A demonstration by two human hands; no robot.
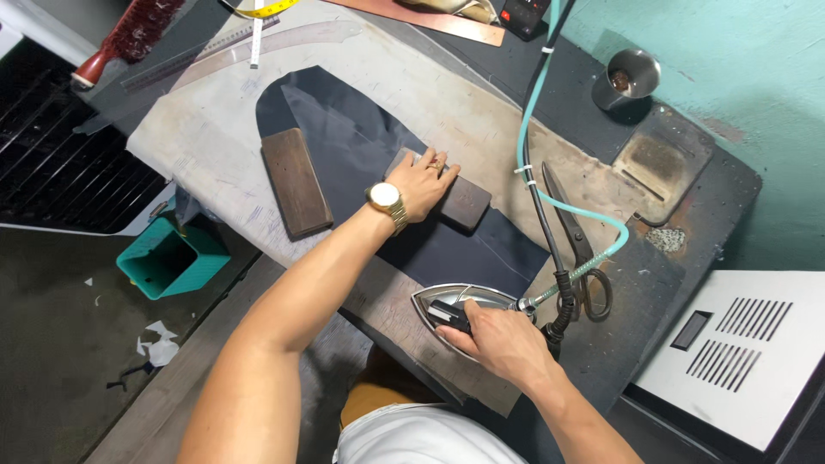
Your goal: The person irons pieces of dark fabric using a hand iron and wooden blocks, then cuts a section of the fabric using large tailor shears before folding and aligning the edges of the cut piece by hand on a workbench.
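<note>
Across the worktop (pixel 687 258) scissors (pixel 577 249) lie beside the iron (pixel 460 308), whose handle the right hand (pixel 498 339) grips, while the left hand (pixel 424 182) presses flat, open, on a wooden block (pixel 451 196) atop dark fabric (pixel 369 155) beyond the iron.

brush (pixel 129 34): cut off at top edge | iron (pixel 460 314) handle: hidden under right hand (pixel 498 339)

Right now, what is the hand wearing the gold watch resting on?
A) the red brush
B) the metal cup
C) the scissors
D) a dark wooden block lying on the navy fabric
D: the left hand lies flat on a dark wooden block that sits on the navy fabric, while the right hand grips the iron.
</note>
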